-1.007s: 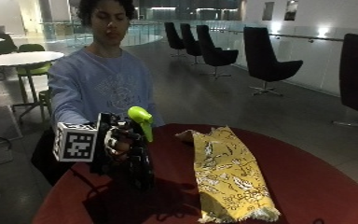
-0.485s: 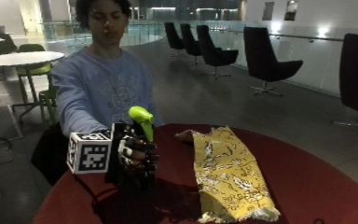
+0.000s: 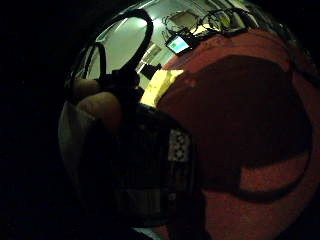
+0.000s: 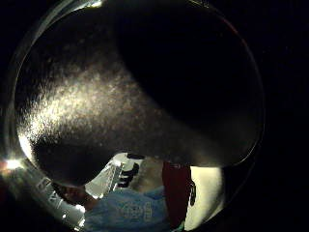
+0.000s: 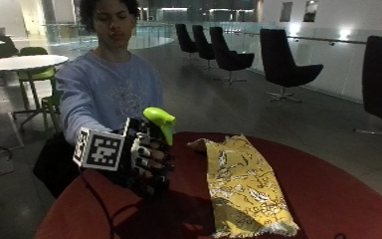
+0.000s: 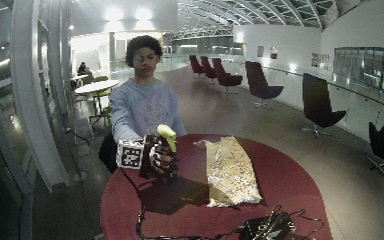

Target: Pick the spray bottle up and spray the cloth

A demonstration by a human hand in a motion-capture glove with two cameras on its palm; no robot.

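Gripping the spray bottle (image 5: 158, 121), the gloved right hand (image 5: 148, 164) has its fingers curled round the body, holding it upright above the red counter (image 5: 350, 199) with the green nozzle head showing over the fingers. The yellow patterned cloth (image 5: 244, 186) lies flat on the counter just beside the hands.

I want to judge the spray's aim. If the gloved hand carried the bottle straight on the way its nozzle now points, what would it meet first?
Hedged, as depth is unclear: the spray bottle's nozzle faces the yellow cloth lying on the red table. The right hand would probably meet that cloth first.
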